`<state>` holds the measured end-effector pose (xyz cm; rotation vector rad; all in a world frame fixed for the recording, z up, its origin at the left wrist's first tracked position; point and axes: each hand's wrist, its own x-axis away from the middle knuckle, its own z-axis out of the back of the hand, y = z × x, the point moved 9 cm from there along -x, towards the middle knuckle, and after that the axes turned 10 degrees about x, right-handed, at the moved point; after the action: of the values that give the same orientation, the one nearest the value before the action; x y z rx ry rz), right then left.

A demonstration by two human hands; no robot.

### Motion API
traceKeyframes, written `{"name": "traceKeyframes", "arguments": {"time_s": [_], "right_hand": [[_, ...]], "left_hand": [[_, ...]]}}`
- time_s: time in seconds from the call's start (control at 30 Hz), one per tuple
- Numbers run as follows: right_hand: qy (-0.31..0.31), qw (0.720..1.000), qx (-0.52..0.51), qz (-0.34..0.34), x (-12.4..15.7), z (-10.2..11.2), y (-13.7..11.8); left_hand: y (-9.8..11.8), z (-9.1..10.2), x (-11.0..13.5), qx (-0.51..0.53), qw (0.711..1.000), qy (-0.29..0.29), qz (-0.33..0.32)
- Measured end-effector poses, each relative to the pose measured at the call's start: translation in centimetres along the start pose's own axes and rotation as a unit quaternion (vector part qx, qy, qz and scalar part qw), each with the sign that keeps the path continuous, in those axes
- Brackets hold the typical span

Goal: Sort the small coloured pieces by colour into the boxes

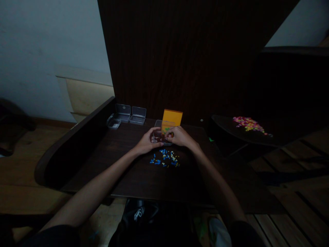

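My left hand point(148, 141) is wrapped round the left side of a clear plastic box point(158, 124), which has small dark bits and some green ones in it. Over the box's right side, the fingers of my right hand point(179, 136) are pinched together; whatever is between them is too small to make out. An orange square panel point(173, 115) stands upright just behind the box. On the dark table point(144, 178), nearer to me, lies a loose scatter of small blue, yellow and pale pieces point(166, 158).
Clear plastic cases with raised lids point(138, 118) stand at the back left, beside a smaller clear case point(114, 124). A raised wooden side point(74, 144) borders the table's left. To the right, a pile of pink and yellow pieces point(248, 124) lies on a dark curved surface.
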<state>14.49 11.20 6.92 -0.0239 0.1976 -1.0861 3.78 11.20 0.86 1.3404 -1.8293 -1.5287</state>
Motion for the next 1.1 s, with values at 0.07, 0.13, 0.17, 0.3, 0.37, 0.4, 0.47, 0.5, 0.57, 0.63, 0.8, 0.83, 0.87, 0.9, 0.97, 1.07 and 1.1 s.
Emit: {"name": "traceKeyframes", "arguments": {"time_s": [0.07, 0.13, 0.17, 0.3, 0.37, 0.4, 0.47, 0.5, 0.57, 0.63, 0.8, 0.83, 0.87, 0.9, 0.97, 1.07, 1.1], "right_hand": [[-0.008, 1.0, -0.001, 0.003, 0.0, -0.1, -0.1], [-0.01, 1.0, 0.0, 0.005, 0.0, -0.2, -0.2], [-0.008, 1.0, 0.001, 0.005, 0.0, -0.2, -0.2], [-0.008, 1.0, -0.005, 0.004, 0.0, -0.3, -0.2], [-0.013, 1.0, -0.003, 0.005, -0.1, -0.4, -0.2], [-0.017, 1.0, -0.001, 0.003, -0.1, -0.4, -0.2], [-0.025, 1.0, 0.004, 0.0, -0.1, -0.5, -0.1], [-0.03, 1.0, 0.004, -0.002, -0.1, -0.6, 0.0], [-0.042, 0.999, 0.0, -0.005, -0.2, -0.8, 0.1], [-0.051, 0.999, -0.005, -0.008, -0.3, -1.0, 0.2], [-0.048, 0.998, -0.032, -0.016, -0.2, -0.9, 0.5], [-0.042, 0.998, -0.041, -0.018, -0.2, -0.7, 0.6], [-0.034, 0.998, -0.051, -0.019, -0.1, -0.5, 0.7], [-0.025, 0.998, -0.058, -0.02, 0.0, -0.2, 0.8], [-0.004, 0.997, -0.07, -0.019, 0.3, 0.5, 0.9], [0.012, 0.996, -0.089, -0.005, 1.0, 1.4, 0.5], [0.003, 0.995, -0.099, 0.006, 1.3, 1.5, 0.2]], "left_hand": [[0.0, 0.0, 0.0, -0.001, 1.0, 0.001, 0.002], [0.1, 0.0, 0.0, 0.0, 1.0, 0.002, 0.002], [0.1, 0.0, 0.0, 0.0, 1.0, 0.002, 0.002], [0.1, 0.0, 0.0, -0.008, 1.0, 0.002, 0.004], [0.0, -0.1, 0.0, -0.005, 1.0, 0.0, 0.006], [0.0, -0.1, 0.0, -0.002, 1.0, 0.0, 0.008], [0.0, -0.1, 0.1, 0.002, 1.0, 0.0, 0.011], [0.0, -0.2, 0.1, 0.002, 1.0, 0.0, 0.012], [0.0, -0.2, 0.1, 0.002, 1.0, 0.0, 0.015], [0.0, -0.2, 0.1, 0.002, 1.0, 0.0, 0.017], [-0.1, 0.0, 0.1, -0.001, 1.0, 0.007, 0.021], [-0.1, 0.0, 0.1, 0.0, 1.0, 0.007, 0.02], [-0.1, 0.1, 0.1, 0.001, 1.0, 0.008, 0.018], [-0.1, 0.1, 0.1, 0.001, 1.0, 0.008, 0.016], [-0.1, 0.2, 0.0, 0.001, 1.0, 0.009, 0.012], [-0.1, 0.4, 0.0, -0.002, 1.0, 0.013, 0.008], [-0.1, 0.4, 0.0, -0.003, 1.0, 0.013, 0.007]]}}
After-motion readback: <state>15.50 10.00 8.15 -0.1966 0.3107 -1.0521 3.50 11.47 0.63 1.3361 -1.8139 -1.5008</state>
